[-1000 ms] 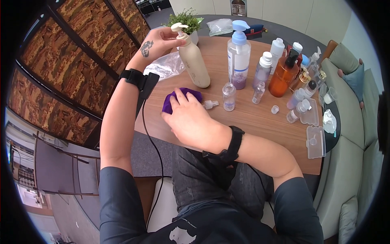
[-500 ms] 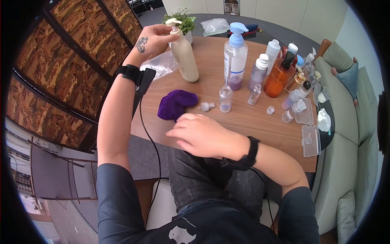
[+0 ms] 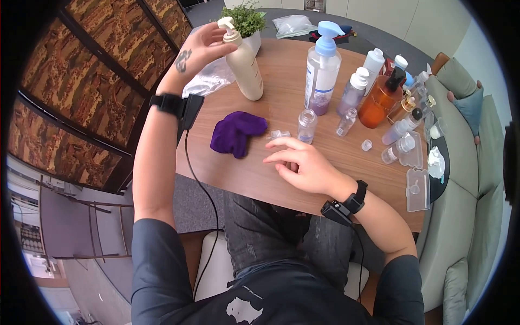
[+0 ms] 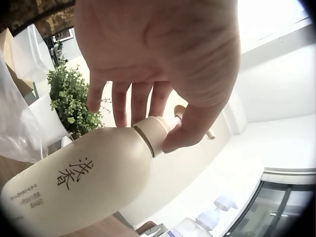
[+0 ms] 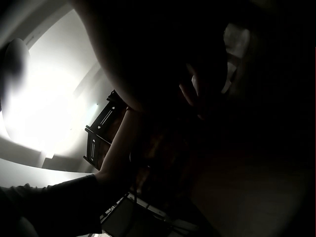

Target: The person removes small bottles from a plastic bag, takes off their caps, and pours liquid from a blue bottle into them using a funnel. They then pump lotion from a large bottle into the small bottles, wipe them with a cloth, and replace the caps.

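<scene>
My left hand (image 3: 201,53) holds a cream pump bottle (image 3: 244,73) at its neck. In the left wrist view the thumb lies on the bottle's collar (image 4: 150,134) and the other fingers reach behind it. My right hand (image 3: 306,167) hovers over the front of the table, fingers spread and loosely bent, holding nothing. Just beyond its fingertips lies a small clear spray top (image 3: 279,135), beside an uncapped clear bottle (image 3: 307,127). A crumpled purple cloth (image 3: 235,134) lies to the left of that hand. The right wrist view is mostly dark.
A large blue-topped pump bottle (image 3: 323,73), an amber pump bottle (image 3: 374,105) and several smaller bottles crowd the table's right side. A small white cap (image 3: 366,145) and an open clear case (image 3: 417,189) lie nearer. A potted plant (image 3: 245,20) and plastic bag (image 3: 208,78) are back left.
My right hand has lifted off the purple cloth and moved right, toward the spray top. My left hand still holds the cream bottle, which has shifted slightly back and left.
</scene>
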Available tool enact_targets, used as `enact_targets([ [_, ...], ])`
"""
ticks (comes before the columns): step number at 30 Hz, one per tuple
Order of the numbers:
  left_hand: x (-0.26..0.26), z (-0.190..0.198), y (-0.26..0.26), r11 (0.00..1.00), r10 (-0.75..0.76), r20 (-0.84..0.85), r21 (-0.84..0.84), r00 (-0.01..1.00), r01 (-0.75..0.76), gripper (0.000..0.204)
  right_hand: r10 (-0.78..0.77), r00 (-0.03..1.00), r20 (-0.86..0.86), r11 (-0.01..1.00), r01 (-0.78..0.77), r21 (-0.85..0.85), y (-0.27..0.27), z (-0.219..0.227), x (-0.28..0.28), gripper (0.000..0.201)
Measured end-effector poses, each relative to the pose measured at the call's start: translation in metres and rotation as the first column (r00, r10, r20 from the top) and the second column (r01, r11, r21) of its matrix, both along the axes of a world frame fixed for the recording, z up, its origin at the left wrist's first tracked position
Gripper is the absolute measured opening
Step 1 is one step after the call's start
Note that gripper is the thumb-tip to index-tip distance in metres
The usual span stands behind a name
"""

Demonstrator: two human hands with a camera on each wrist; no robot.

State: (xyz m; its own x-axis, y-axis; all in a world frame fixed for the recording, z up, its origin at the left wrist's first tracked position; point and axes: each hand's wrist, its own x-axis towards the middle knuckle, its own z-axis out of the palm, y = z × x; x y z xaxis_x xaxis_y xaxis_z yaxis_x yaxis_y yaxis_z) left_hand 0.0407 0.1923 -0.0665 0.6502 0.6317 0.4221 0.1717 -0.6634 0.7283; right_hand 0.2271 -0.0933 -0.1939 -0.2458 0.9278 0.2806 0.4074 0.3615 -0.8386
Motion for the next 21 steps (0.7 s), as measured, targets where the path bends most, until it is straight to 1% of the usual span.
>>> enact_targets([
  [1, -0.008, 0.002, -0.020, 0.998, 0.021, -0.024, -0.053, 0.999, -0.023, 0.058, -0.006, 1.000, -0.021, 1.000, 0.007, 0.022, 0.000, -0.001, 0.001, 0.028],
  [2, -0.021, -0.006, -0.027, 0.991, 0.128, -0.108, 0.054, 0.986, -0.123, 0.053, -0.015, 1.000, -0.027, 1.000, 0.015, 0.012, 0.001, -0.002, 0.002, 0.028],
  [3, -0.033, -0.014, -0.042, 0.981, 0.191, -0.217, 0.088, 0.957, -0.175, 0.048, -0.026, 0.999, -0.036, 1.000, 0.026, 0.003, 0.002, -0.004, 0.003, 0.029],
  [4, -0.044, -0.019, -0.066, 0.968, 0.218, -0.358, 0.198, 0.908, -0.154, 0.046, -0.039, 0.998, -0.045, 0.999, 0.039, -0.006, 0.002, -0.006, 0.003, 0.029],
  [5, -0.055, -0.031, -0.081, 0.984, 0.176, -0.463, 0.078, 0.869, -0.158, 0.049, -0.040, 0.999, -0.023, 0.999, 0.040, -0.017, 0.002, -0.009, 0.004, 0.030],
  [6, -0.057, -0.030, -0.106, 0.996, 0.060, -0.545, 0.092, 0.836, -0.011, 0.057, -0.041, 0.999, -0.001, 0.999, 0.041, -0.029, 0.003, -0.012, 0.007, 0.030],
  [7, -0.061, -0.038, -0.119, 0.992, -0.031, -0.584, 0.085, 0.811, 0.099, 0.065, -0.040, 0.999, 0.024, 0.998, 0.041, -0.043, 0.003, -0.014, 0.008, 0.030],
  [8, -0.063, -0.053, -0.125, 0.980, -0.086, -0.575, 0.099, 0.813, 0.174, 0.070, -0.055, 0.998, 0.039, 0.997, 0.057, -0.047, 0.003, -0.015, 0.007, 0.030],
  [10, -0.063, -0.070, -0.135, 0.970, -0.014, -0.649, 0.176, 0.760, 0.168, 0.067, -0.078, 0.994, 0.073, 0.995, 0.082, -0.052, 0.005, -0.016, 0.005, 0.029],
  [12, -0.057, -0.086, -0.131, 0.954, 0.024, -0.622, 0.249, 0.783, 0.169, 0.062, -0.081, 0.992, 0.097, 0.995, 0.087, -0.054, 0.004, -0.011, 0.003, 0.027],
  [13, -0.051, -0.087, -0.129, 0.943, 0.042, -0.607, 0.287, 0.793, 0.170, 0.060, -0.085, 0.990, 0.108, 0.994, 0.092, -0.054, 0.003, -0.009, 0.003, 0.026],
  [16, -0.029, -0.085, -0.128, 0.960, -0.013, -0.524, 0.232, 0.852, 0.158, 0.055, -0.149, 0.980, 0.133, 0.989, 0.144, 0.047, -0.002, -0.014, 0.003, 0.024],
  [17, -0.020, -0.086, -0.127, 0.944, -0.011, -0.514, 0.278, 0.858, 0.178, 0.052, -0.152, 0.979, 0.136, 0.988, 0.146, 0.056, -0.003, -0.014, 0.004, 0.023],
  [20, 0.006, -0.094, -0.121, 0.929, 0.010, -0.525, 0.319, 0.851, 0.185, 0.052, -0.157, 0.977, 0.141, 0.987, 0.150, 0.059, -0.007, -0.015, 0.004, 0.021],
  [21, 0.013, -0.100, -0.118, 0.902, 0.039, -0.531, 0.384, 0.846, 0.199, 0.052, -0.156, 0.978, 0.138, 0.987, 0.152, 0.045, -0.008, -0.015, 0.004, 0.021],
])
